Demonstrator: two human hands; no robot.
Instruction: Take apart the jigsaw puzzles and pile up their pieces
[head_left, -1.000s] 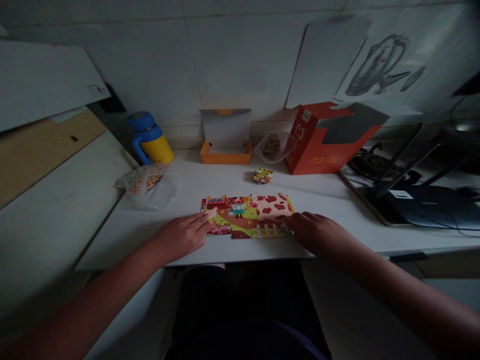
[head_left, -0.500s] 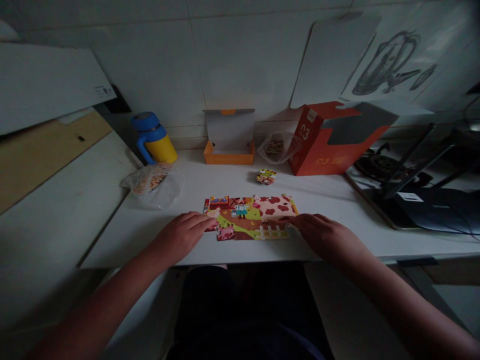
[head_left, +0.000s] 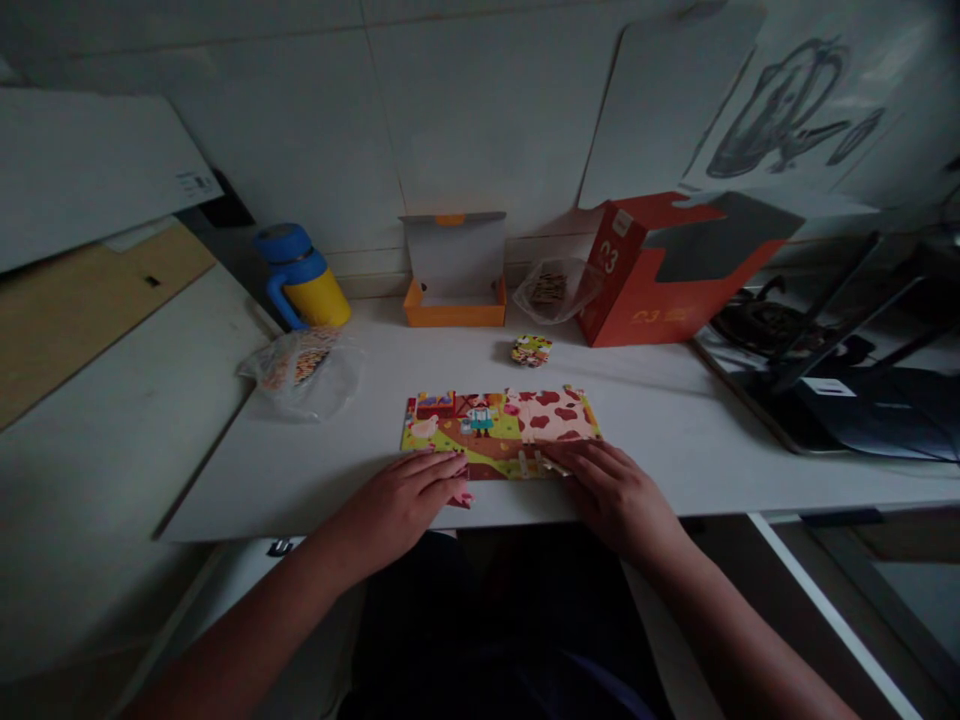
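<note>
flat, brightly coloured jigsaw (head_left: 496, 432); pink cow (head_left: 553, 415), red-brown-spotted

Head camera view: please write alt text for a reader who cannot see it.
A person's left hand and right hand touch a farm-scene jigsaw puzzle on a white table. Behind it are a pile of puzzle pieces and an open orange box.

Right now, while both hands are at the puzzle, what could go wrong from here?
The pink piece, partly under the left hand, juts from the puzzle toward the front edge of the table; a careless pull might drop it.
The right hand covers the puzzle's near right part, so a push there might separate the joined sections.
</note>
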